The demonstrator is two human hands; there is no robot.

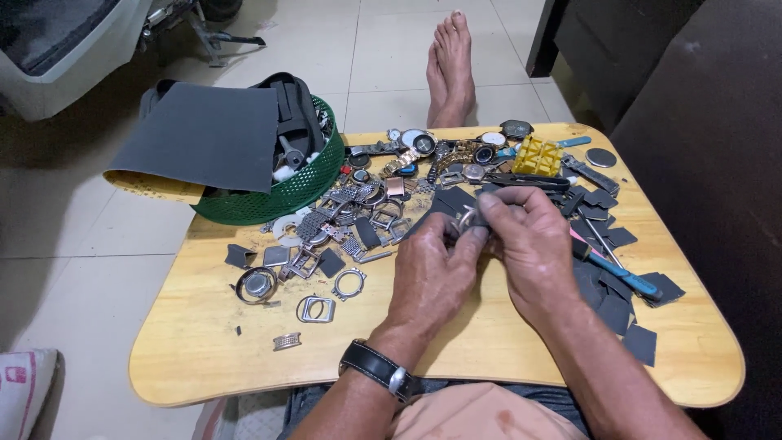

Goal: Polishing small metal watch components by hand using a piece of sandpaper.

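My left hand (432, 273) and my right hand (529, 240) meet above the middle of a small wooden table (204, 342). Between their fingertips they pinch a small round metal watch part (467, 220) together with a dark scrap of abrasive sheet. A black wristwatch sits on my left wrist (379, 368). Loose watch cases, bezels and bracelet links (358, 220) lie scattered just left of and beyond my hands. Dark grey sheet scraps (619, 301) lie to the right of my right hand.
A green mesh basket (289, 191) at the table's far left holds straps and a large grey sheet (204, 134). A yellow plastic block (538, 155), several watches and a blue-handled tool (623, 275) lie at the right. My bare foot (450, 65) rests on the tiled floor beyond.
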